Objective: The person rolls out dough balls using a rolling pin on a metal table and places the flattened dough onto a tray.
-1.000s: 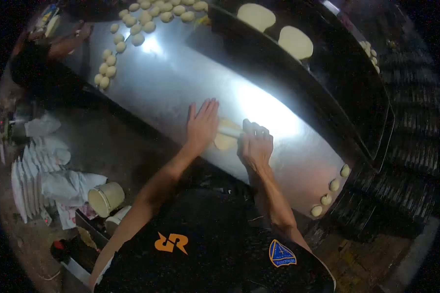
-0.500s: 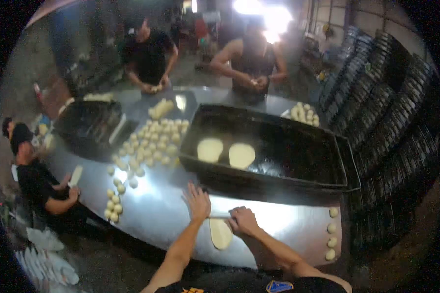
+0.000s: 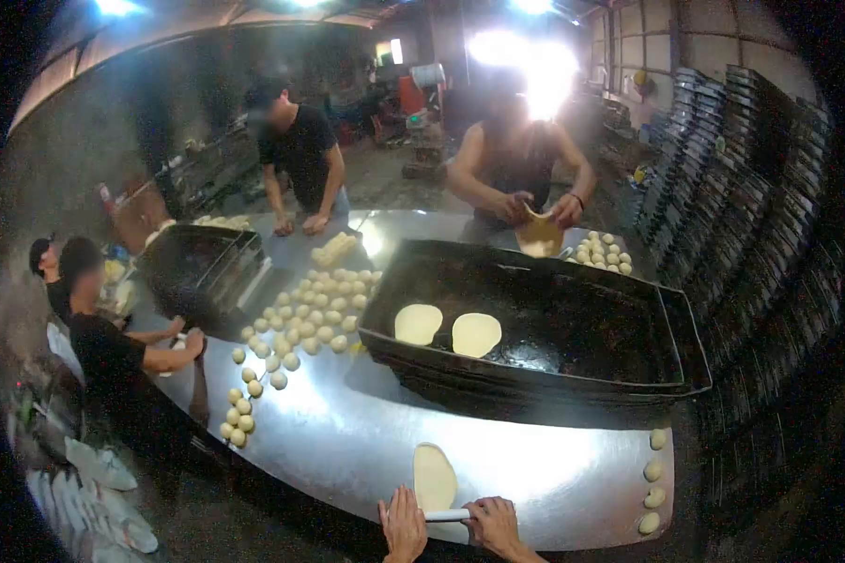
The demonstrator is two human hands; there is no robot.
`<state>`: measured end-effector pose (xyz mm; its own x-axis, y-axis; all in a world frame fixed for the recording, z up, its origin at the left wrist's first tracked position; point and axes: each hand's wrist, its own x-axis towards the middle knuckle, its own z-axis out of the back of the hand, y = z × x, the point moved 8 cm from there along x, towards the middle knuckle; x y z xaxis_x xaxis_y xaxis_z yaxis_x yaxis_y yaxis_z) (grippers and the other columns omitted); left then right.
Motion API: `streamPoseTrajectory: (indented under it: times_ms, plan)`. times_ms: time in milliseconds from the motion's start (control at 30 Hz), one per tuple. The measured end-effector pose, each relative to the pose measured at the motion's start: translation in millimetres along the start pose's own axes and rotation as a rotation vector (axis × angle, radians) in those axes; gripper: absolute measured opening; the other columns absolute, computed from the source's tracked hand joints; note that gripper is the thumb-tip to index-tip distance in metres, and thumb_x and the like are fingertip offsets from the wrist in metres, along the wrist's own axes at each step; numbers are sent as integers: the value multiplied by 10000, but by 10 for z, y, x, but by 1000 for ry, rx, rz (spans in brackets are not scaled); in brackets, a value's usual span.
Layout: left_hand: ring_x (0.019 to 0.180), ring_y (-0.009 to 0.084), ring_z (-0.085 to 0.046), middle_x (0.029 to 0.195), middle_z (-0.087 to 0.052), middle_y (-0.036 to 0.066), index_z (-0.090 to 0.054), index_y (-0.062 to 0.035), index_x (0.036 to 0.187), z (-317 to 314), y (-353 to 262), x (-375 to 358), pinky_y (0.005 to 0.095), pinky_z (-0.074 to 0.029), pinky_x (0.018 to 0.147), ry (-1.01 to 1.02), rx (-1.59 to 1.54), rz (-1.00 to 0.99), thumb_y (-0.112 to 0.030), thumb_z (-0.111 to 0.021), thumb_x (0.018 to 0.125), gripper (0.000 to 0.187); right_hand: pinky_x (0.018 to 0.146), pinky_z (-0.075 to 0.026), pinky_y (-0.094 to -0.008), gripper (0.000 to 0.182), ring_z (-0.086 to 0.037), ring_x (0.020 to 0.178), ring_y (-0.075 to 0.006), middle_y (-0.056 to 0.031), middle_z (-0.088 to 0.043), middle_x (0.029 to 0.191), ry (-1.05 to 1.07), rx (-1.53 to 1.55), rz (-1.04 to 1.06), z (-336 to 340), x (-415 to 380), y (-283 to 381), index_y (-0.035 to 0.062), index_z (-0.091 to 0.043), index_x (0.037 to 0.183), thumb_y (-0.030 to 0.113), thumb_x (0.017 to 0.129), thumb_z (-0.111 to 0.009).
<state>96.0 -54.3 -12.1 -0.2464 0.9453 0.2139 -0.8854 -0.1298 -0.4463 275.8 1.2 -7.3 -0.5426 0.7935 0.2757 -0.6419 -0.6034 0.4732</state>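
Note:
A white rolling pin (image 3: 448,515) lies across the near end of a flat, oval dough sheet (image 3: 434,477) at the table's front edge. My left hand (image 3: 405,527) covers the pin's left end, fingers close together and pointing forward. On the right end, my right hand (image 3: 494,524) has its fingers bent over the pin. Most of the dough stretches out beyond the pin, flat on the metal. Ahead, two rolled dough rounds (image 3: 476,335) lie side by side in a large dark tray.
The dark tray (image 3: 535,383) stands on the metal table (image 3: 338,432). Many dough balls (image 3: 324,317) are left of it; several more dough balls (image 3: 652,470) line the right edge. Co-workers stand left and across; one holds a dough sheet (image 3: 541,233). Dark trays (image 3: 723,178) are stacked right.
My hands and the rolling pin have moved toward me, from the dough's far end to its near end. The view has tilted up. The co-worker opposite now holds up a dough sheet.

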Motion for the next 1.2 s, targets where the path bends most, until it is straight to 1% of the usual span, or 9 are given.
streamPoseTrajectory:
  times_ms: [100,300,500,567,633,700,833,1033,1200]
  plan:
    - [1358,360,-419,1450,-463,231,-479,43,1386,-71,190,227,578,-181,1158,-66,-57,-35,-259,-436,986,503,864,-412,-434,357,-563,1013,-274,-87,-620,1041,65,-84,95,54,407,-20,156,-656,1151,240,815,-741]
    - [1431,324,-328,1486,-423,225,-454,49,1405,-136,362,1769,618,-108,1166,-186,169,-45,-261,-413,994,517,794,-477,-466,285,-613,982,-322,-109,-658,1007,7,-224,37,-80,1717,-325,167,-645,1154,319,966,-494]
    - [1423,398,-313,1488,-372,305,-441,169,1340,-227,459,2658,625,-95,1174,-254,324,-68,-257,-452,950,578,724,-513,-526,301,-645,852,-425,-189,-673,959,378,-22,-196,-582,2394,-912,87,-627,1060,325,1005,-450]
    - [1417,399,-323,1462,-397,324,-501,176,1281,-202,456,2686,626,-88,1176,14,268,19,-270,-496,921,573,732,-513,-494,262,-637,837,-413,-189,-660,921,85,64,12,-360,2340,-681,68,-628,1082,286,978,-528]
    - [1434,389,-294,1467,-398,311,-529,150,1276,-174,498,2658,617,-94,1180,-330,329,-41,-283,-495,920,561,854,-464,-472,358,-568,1035,-343,-135,-617,1057,175,-77,206,-205,2125,-408,93,-608,1187,330,919,-614]
    - [1460,380,-241,1514,-360,264,-483,116,1348,-318,579,2720,604,-102,1184,-93,312,44,-311,-484,929,598,831,-442,-463,350,-546,1001,-326,-126,-602,1006,105,-200,134,-179,2003,-462,92,-619,1144,291,860,-671]
    - [1468,375,-220,1542,-310,259,-327,123,1446,-171,516,2424,606,-94,1178,-80,270,25,-295,-434,977,638,823,-430,-440,289,-547,948,-322,-124,-599,976,-66,-125,109,118,1771,-205,88,-633,1057,221,809,-699]
    - [1421,398,-319,1476,-395,280,-441,101,1384,-15,149,132,628,-149,1147,2,50,14,-192,-405,1004,481,857,-430,-457,308,-562,1001,-327,-116,-614,1047,-7,41,-64,169,76,196,98,-651,1117,173,825,-713]
    - [1404,366,-356,1469,-433,235,-443,57,1405,-66,275,582,610,-167,1152,-44,7,-10,-205,-415,999,484,868,-423,-453,237,-562,999,-310,-102,-617,1052,18,22,60,98,736,-62,98,-658,1094,135,860,-648]
